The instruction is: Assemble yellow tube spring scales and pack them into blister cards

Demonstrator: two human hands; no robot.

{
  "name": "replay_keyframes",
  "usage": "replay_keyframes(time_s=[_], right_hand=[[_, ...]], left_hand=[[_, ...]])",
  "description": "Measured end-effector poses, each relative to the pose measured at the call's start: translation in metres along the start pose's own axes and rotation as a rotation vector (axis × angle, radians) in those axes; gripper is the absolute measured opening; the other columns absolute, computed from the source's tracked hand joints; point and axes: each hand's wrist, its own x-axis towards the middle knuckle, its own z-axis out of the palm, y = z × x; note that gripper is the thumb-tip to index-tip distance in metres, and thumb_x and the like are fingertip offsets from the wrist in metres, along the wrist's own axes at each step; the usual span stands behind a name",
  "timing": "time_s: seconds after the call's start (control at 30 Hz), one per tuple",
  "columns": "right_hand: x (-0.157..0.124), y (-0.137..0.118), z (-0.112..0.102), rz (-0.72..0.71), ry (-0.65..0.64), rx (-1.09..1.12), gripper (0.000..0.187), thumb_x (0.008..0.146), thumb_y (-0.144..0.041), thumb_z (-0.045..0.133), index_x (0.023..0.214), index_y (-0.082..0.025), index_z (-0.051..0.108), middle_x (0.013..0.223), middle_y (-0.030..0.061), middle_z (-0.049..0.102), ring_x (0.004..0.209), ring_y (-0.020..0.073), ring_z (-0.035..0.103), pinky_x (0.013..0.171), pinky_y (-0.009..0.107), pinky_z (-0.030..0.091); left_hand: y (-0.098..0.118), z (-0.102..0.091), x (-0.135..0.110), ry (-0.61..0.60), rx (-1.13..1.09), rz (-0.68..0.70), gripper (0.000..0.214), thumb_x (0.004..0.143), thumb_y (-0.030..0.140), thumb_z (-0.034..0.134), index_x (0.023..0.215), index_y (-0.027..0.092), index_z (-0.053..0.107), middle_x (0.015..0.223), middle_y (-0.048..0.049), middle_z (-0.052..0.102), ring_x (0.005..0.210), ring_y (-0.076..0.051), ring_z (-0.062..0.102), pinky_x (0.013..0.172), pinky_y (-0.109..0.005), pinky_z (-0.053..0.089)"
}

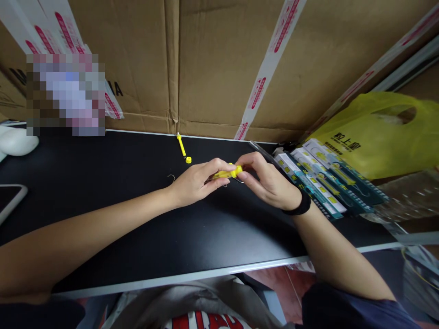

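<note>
Near the middle of the table, my left hand (199,183) is closed on a small yellow see-through handle (221,175). My right hand (265,180) pinches the yellow cap (236,171) at that handle's right end. My fingers hide part of both pieces. A thin wire shows just under my fingertips, and a thin curved metal hook (172,177) sticks out beyond my left wrist. Farther back lie a slim yellow rod (181,145) with a metal-looking end and a small yellow ring-shaped cap (188,160).
Several printed boxes (322,178) lie at the right beside a yellow plastic bag (377,137). A clear plastic package (408,194) is near them. Cardboard boxes (219,68) wall off the back of the black table (192,242). A phone-like device (12,198) and a white object (18,141) sit left.
</note>
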Motion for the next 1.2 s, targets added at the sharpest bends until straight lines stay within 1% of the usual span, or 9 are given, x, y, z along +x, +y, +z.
replay_keyframes(time_s=[0.1, 0.23, 0.43, 0.6, 0.73, 0.87, 0.93, 1.07, 1.2], right_hand=[[-0.001, 0.001, 0.001, 0.002, -0.02, -0.073, 0.009, 0.097, -0.028, 0.044, 0.103, -0.021, 0.043, 0.083, 0.003, 0.057, 0.065, 0.014, 0.054, 0.058, 0.026, 0.045], [-0.001, 0.0, 0.0, 0.008, -0.026, -0.066, 0.01, 0.097, -0.029, 0.045, 0.104, -0.021, 0.044, 0.085, 0.0037, 0.058, 0.067, 0.0142, 0.055, 0.06, 0.027, 0.046], [0.001, -0.001, 0.006, 0.013, 0.054, 0.127, 0.014, 0.096, -0.028, 0.049, 0.109, -0.022, 0.049, 0.094, 0.0047, 0.059, 0.08, 0.0145, 0.06, 0.07, 0.026, 0.051], [0.0, -0.002, 0.014, 0.096, 0.165, 0.258, 0.015, 0.094, -0.03, 0.054, 0.106, -0.022, 0.054, 0.094, 0.0039, 0.058, 0.076, 0.0128, 0.06, 0.066, 0.025, 0.053], [-0.001, -0.006, 0.017, 0.147, 0.256, 0.362, 0.018, 0.092, -0.032, 0.058, 0.108, -0.024, 0.057, 0.098, 0.0041, 0.061, 0.074, 0.013, 0.063, 0.066, 0.027, 0.055], [-0.002, -0.007, 0.019, 0.173, 0.259, 0.411, 0.029, 0.091, -0.036, 0.06, 0.117, -0.025, 0.056, 0.102, 0.005, 0.063, 0.076, 0.0144, 0.064, 0.066, 0.029, 0.057], [-0.003, -0.007, 0.02, 0.178, 0.264, 0.428, 0.031, 0.089, -0.037, 0.062, 0.118, -0.026, 0.057, 0.102, 0.0049, 0.063, 0.077, 0.015, 0.065, 0.067, 0.029, 0.057], [-0.001, -0.01, 0.021, 0.198, 0.331, 0.445, 0.023, 0.086, -0.037, 0.066, 0.104, -0.024, 0.061, 0.094, 0.004, 0.064, 0.073, 0.015, 0.064, 0.064, 0.029, 0.057], [0.002, -0.014, 0.019, 0.214, 0.35, 0.486, 0.016, 0.084, -0.036, 0.068, 0.092, -0.023, 0.063, 0.084, 0.0021, 0.062, 0.065, 0.0133, 0.063, 0.059, 0.028, 0.056]], left_hand=[[-0.001, 0.0, 0.0, 0.001, -0.009, -0.012, 0.023, 0.094, 0.028, 0.054, 0.116, 0.021, 0.054, 0.091, -0.001, 0.063, 0.071, -0.009, 0.06, 0.065, -0.021, 0.047], [0.001, 0.0, 0.0, -0.011, -0.014, -0.018, 0.023, 0.093, 0.027, 0.054, 0.116, 0.022, 0.053, 0.089, 0.0001, 0.062, 0.07, -0.008, 0.059, 0.064, -0.02, 0.046], [0.004, -0.003, 0.0, -0.003, -0.049, -0.037, 0.028, 0.093, 0.026, 0.055, 0.12, 0.023, 0.05, 0.111, -0.0041, 0.062, 0.081, -0.01, 0.061, 0.071, -0.022, 0.048], [0.004, -0.002, 0.0, 0.025, -0.084, -0.05, 0.028, 0.092, 0.026, 0.056, 0.12, 0.025, 0.05, 0.111, -0.0028, 0.062, 0.083, -0.01, 0.062, 0.073, -0.022, 0.049], [0.004, 0.001, -0.001, 0.101, -0.155, -0.024, 0.032, 0.092, 0.023, 0.056, 0.123, 0.027, 0.047, 0.117, -0.0037, 0.06, 0.086, -0.01, 0.062, 0.073, -0.021, 0.051], [0.004, 0.001, -0.003, 0.145, -0.171, 0.015, 0.037, 0.093, 0.024, 0.053, 0.129, 0.028, 0.043, 0.119, -0.0057, 0.057, 0.084, -0.01, 0.062, 0.07, -0.022, 0.051], [0.005, 0.001, -0.004, 0.149, -0.132, 0.002, 0.039, 0.093, 0.026, 0.053, 0.131, 0.026, 0.042, 0.113, -0.0055, 0.059, 0.077, -0.009, 0.06, 0.064, -0.021, 0.049], [0.006, 0.001, -0.003, 0.102, -0.081, -0.069, 0.042, 0.093, 0.028, 0.055, 0.132, 0.024, 0.041, 0.088, -0.0005, 0.06, 0.065, -0.009, 0.056, 0.058, -0.02, 0.044], [0.007, 0.001, 0.0, 0.036, -0.104, -0.043, 0.041, 0.092, 0.025, 0.056, 0.13, 0.023, 0.042, 0.107, -0.0049, 0.061, 0.075, -0.01, 0.062, 0.064, -0.02, 0.047]])
